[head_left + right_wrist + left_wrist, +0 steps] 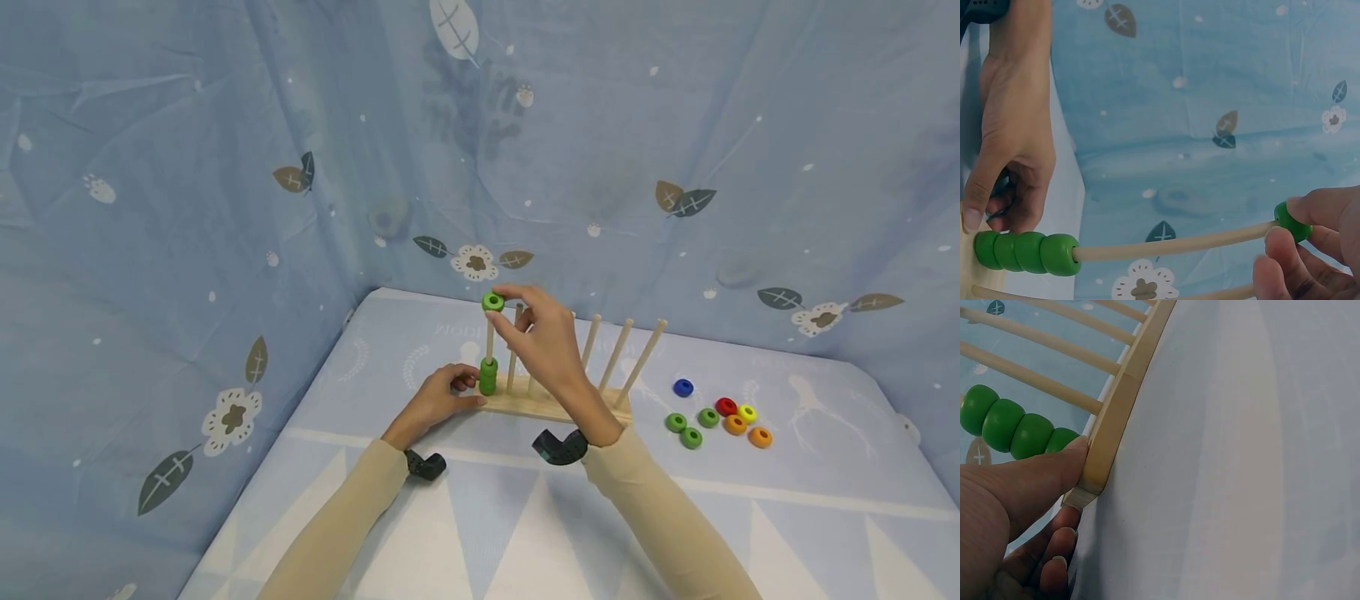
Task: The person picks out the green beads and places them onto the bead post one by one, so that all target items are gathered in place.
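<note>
Beads (1027,252), round and glossy, slim wooden pegs (615,357)

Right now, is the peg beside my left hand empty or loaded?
Loaded: the right wrist view shows four green beads threaded on the peg, stacked at its lower end.

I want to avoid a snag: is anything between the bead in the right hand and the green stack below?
Nothing visible: below the held bead, only bare peg runs down to the green stack.
</note>
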A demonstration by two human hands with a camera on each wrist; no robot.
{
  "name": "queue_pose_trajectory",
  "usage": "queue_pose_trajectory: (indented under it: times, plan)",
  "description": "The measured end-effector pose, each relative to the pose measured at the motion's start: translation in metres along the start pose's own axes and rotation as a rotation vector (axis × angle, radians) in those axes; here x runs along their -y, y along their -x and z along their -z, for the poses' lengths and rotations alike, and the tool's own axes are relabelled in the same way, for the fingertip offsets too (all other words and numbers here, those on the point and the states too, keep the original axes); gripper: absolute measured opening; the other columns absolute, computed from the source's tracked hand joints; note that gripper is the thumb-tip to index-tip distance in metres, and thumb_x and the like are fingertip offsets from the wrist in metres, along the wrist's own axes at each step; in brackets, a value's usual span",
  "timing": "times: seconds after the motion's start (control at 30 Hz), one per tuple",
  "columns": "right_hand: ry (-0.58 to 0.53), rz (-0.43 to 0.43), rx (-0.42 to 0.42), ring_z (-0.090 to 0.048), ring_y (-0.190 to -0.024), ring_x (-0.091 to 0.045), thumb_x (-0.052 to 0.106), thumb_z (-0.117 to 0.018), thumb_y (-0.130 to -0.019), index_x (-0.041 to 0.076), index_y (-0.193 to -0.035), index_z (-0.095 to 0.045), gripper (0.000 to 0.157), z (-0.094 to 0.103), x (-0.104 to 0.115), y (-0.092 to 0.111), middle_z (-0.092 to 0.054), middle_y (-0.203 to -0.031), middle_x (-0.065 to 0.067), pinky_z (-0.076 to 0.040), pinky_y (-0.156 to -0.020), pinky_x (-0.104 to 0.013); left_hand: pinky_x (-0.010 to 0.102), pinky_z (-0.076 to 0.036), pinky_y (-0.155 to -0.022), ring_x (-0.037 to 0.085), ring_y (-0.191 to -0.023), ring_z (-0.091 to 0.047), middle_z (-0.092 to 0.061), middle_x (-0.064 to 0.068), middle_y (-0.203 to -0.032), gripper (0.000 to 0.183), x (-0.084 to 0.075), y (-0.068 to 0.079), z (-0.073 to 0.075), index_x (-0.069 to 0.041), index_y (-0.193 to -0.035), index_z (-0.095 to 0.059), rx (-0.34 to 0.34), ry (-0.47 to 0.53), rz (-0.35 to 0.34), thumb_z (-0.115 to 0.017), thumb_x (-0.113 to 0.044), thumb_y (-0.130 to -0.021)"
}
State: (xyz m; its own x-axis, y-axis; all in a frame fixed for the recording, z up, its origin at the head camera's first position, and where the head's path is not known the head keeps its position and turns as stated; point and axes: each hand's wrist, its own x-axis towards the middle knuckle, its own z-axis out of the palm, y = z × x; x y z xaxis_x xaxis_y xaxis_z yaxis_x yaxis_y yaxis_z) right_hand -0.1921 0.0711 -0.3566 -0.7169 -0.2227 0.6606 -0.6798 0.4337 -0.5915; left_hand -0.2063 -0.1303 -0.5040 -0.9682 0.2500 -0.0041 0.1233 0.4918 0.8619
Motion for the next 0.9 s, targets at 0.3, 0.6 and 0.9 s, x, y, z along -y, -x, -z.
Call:
queue_pose_trajectory:
  times: [0.3, 0.6, 0.9]
  plan:
    - [0.029, -0.046, 0.025, -0.054, -0.053, -0.006, 0.020, -0.074, -0.094, 0.013, -0.122, -0.070, 0.030, -0.002, 0.001, -0.003, -0.067, -0.111, -0.001, -0.044, -0.051, -0.030, 0.042, -0.045, -0.092, 0.021, -0.098, -0.057, -0.064, 0.005, -0.107, 0.047, -0.003, 0.001, -0.001, -0.008, -0.124, -0.066, -0.006, 0.006, 0.004, -0.085, -0.021, -0.083]
    - [0.018, -0.018, 0.033, -0.055, -0.051, -0.006, 0.018, -0.074, -0.094, 0.015, -0.118, -0.072, 0.025, 0.000, 0.001, -0.001, -0.064, -0.098, -0.005, -0.044, -0.049, -0.030, 0.042, -0.046, -0.092, 0.020, -0.099, -0.057, -0.064, 0.003, -0.108, 0.045, -0.001, -0.001, -0.002, -0.010, -0.124, -0.066, -0.005, -0.018, 0.014, -0.084, -0.023, -0.085]
    - [-0.055, 0.010, 0.065, -0.056, -0.054, -0.003, 0.016, -0.073, -0.095, 0.012, -0.116, -0.072, 0.021, 0.008, 0.005, 0.005, -0.068, -0.104, 0.001, -0.046, -0.048, -0.027, 0.042, -0.046, -0.093, 0.021, -0.099, -0.057, -0.064, 0.002, -0.108, 0.045, 0.000, -0.001, -0.003, -0.012, -0.124, -0.067, -0.011, -0.015, 0.027, -0.085, -0.023, -0.084]
